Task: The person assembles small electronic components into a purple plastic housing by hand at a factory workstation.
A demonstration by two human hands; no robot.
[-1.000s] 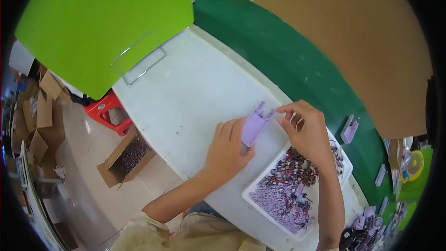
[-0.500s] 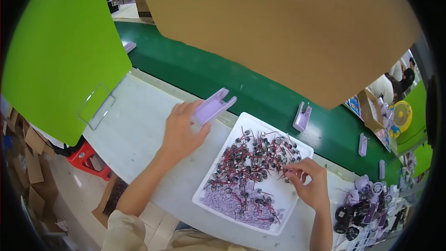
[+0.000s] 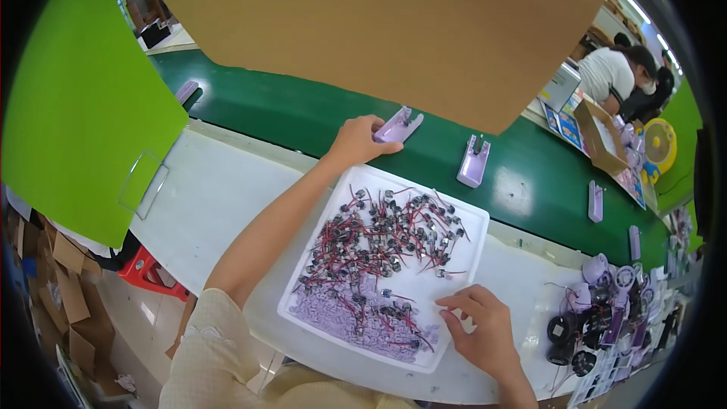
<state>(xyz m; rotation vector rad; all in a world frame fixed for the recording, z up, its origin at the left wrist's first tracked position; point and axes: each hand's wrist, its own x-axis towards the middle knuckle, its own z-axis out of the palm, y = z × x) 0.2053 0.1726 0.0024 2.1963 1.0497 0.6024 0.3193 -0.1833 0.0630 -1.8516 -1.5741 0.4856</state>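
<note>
Nearest, the right hand (image 3: 482, 327) rests at the lower right corner of the white tray (image 3: 469, 221), fingertips drawn together over small wired parts (image 3: 379, 235); whether it pinches one cannot be told. Farther off, the left hand (image 3: 356, 142) reaches across the tray, fingers closed on the end of a lilac plastic housing (image 3: 399, 126) lying on the green conveyor belt (image 3: 303, 117), near a second lilac housing (image 3: 474, 161). Judged good practice: set the housing flat and clear of its neighbour before letting go.
</note>
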